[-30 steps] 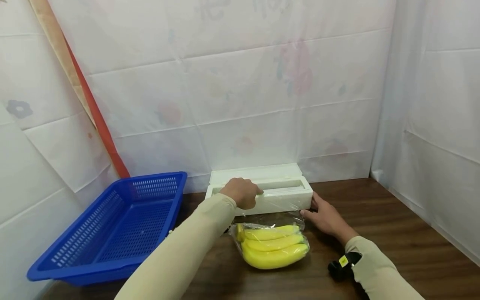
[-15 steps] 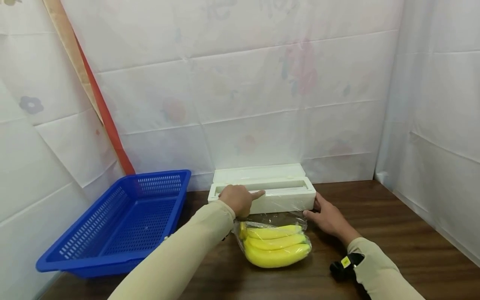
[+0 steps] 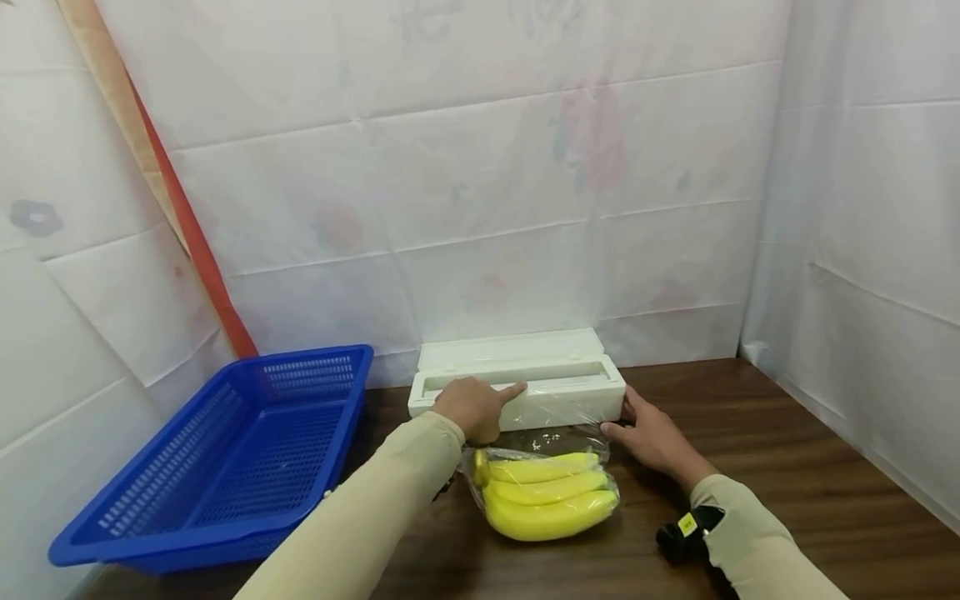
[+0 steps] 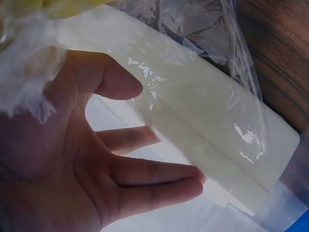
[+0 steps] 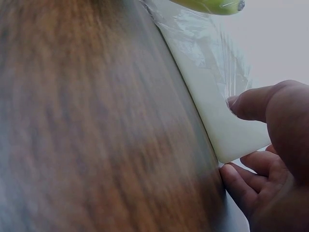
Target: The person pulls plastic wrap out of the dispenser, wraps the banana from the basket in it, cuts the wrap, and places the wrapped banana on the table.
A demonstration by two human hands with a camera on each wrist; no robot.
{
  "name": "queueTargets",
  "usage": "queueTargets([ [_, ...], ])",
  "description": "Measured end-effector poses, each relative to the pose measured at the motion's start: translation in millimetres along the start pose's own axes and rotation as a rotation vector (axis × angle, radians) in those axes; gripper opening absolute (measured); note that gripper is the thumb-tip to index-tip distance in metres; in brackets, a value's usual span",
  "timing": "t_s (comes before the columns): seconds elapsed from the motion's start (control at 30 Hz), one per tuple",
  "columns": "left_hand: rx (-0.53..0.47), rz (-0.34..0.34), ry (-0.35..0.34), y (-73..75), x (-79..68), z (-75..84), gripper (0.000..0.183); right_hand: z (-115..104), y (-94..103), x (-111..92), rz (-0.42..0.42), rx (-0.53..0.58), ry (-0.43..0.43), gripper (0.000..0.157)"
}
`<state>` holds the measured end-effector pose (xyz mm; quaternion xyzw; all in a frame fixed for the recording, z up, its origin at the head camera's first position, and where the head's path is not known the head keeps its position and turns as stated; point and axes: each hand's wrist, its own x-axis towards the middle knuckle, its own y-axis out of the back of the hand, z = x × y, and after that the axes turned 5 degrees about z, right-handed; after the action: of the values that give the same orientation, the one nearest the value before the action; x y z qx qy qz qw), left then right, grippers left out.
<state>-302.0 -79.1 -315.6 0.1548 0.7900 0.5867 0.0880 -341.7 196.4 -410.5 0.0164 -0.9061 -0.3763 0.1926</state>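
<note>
A long white cling film box [image 3: 442,379] stands near the back wall, its lid [image 3: 517,345] tipped back. Clear cling film [image 3: 551,437] stretches from it over a bunch of yellow bananas [image 3: 551,518] lying in front. My left hand [image 3: 474,408] lies over the box's front left, index finger pointing right along the front edge. In the left wrist view, the left thumb and fingers are spread apart around the box edge [image 4: 193,116]. My right hand [image 5: 285,145] holds the box's right end, thumb on the film at the front and fingers at the end face.
A blue perforated plastic basket [image 3: 202,533] sits to the left on the dark wooden table [image 3: 720,433]. White printed sheeting [image 3: 480,183] covers the back and sides. A red and tan strip [image 3: 187,217] hangs at the left.
The left hand has shifted slightly left and toward me, its index finger now straighter along the box edge. The right hand, box and bananas stay in place; the camera swayed a little.
</note>
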Motion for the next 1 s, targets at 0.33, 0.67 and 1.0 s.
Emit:
queueTargets([
  [0.33,-0.032,-0.006,-0.008,3.0,2.0,-0.7,0.078,-0.4,1.9,-2.9,0.005,0.004,0.004,0.079],
  [0.67,-0.080,0.005,-0.020,7.5,1.6,-5.8,0.078,-0.9,1.0,-2.7,-0.008,0.025,-0.013,0.080],
  [1.0,-0.118,0.047,-0.051,4.5,3.4,-10.2,0.070,0.6,1.0,-4.2,-0.001,0.036,0.003,0.080],
])
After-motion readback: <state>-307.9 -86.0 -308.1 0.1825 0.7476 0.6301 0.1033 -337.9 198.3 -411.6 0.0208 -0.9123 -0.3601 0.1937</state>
